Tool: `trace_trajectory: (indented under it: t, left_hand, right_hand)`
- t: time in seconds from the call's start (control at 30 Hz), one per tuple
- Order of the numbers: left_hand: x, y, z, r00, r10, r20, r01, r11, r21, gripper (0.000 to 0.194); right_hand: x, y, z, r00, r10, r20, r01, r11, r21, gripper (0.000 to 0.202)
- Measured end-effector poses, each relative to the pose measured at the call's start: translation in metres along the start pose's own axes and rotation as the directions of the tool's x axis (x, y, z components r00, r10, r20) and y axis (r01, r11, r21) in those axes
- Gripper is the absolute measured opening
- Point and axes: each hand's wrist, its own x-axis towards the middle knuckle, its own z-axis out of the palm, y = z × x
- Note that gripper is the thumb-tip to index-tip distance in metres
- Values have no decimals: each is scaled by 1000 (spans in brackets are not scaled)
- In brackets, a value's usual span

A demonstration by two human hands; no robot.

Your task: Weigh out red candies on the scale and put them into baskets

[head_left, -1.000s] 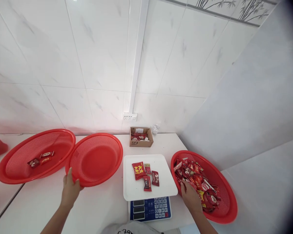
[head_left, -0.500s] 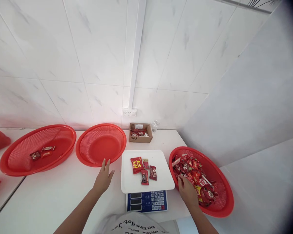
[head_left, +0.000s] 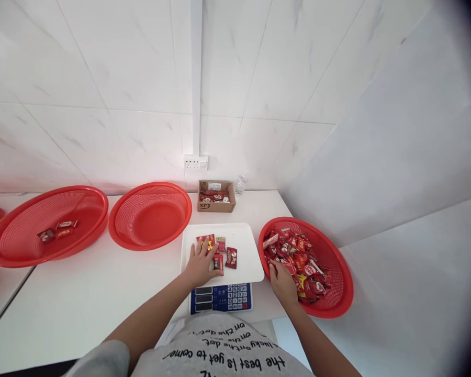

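Left hand (head_left: 199,266) has shifted from the middle red basket (head_left: 153,220) to the white tray (head_left: 246,238) of the scale (head_left: 222,299); right hand (head_left: 283,284) stays at the near-left edge of the right red basket (head_left: 342,294). Four wrapped packets sit close together on the tray. Large packet (head_left: 211,241): red, glossy, yellow characters, partly hidden by left fingers. Small packet (head_left: 221,244): tan top, reddish body, just right of it. Dark red packet (head_left: 231,257): pale print, lies rightmost, slightly tilted. Brown-and-red packet (head_left: 219,263): nearest the left thumb, partly covered. Left hand is palm down, fingers spread over the large packet; firm contact unclear. Right hand has fingers curled by the rim; cannot tell if it grips anything. Right basket holds a heap of mixed, mostly red packets (head_left: 298,256). Left red basket (head_left: 21,222) has a few packets; cardboard box (head_left: 216,207) behind the tray holds more.
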Motion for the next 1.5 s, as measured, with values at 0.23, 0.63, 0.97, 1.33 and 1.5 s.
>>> trace_trajectory:
  t: [0.23, 0.63, 0.97, 1.33, 1.5]
  left_hand:
    - [28, 10, -13, 999, 23, -39, -25, 998, -60, 57]
    - [38, -18, -33, 938, -344, 27, 284, 726, -627, 49]
    - [24, -30, -45, 920, -379, 97, 275, 451, -849, 39]
    - [18, -42, -121, 801, -544, -252, 98, 534, -840, 42]
    - [17, -77, -143, 637, -640, -431, 212, 682, -700, 59]
  right_hand:
    - [-1, -2, -1, 1000, 19, -3, -19, 1000, 8, 42]
    - [-3, -4, -3, 999, 35, -10, -36, 998, -55, 41]
    - [-2, -4, -2, 999, 51, 2, -51, 997, -62, 41]
    - [-2, -4, -2, 998, 57, 11, -56, 996, -75, 43]
    - [-1, -3, -1, 998, 63, 20, -62, 995, -72, 44]
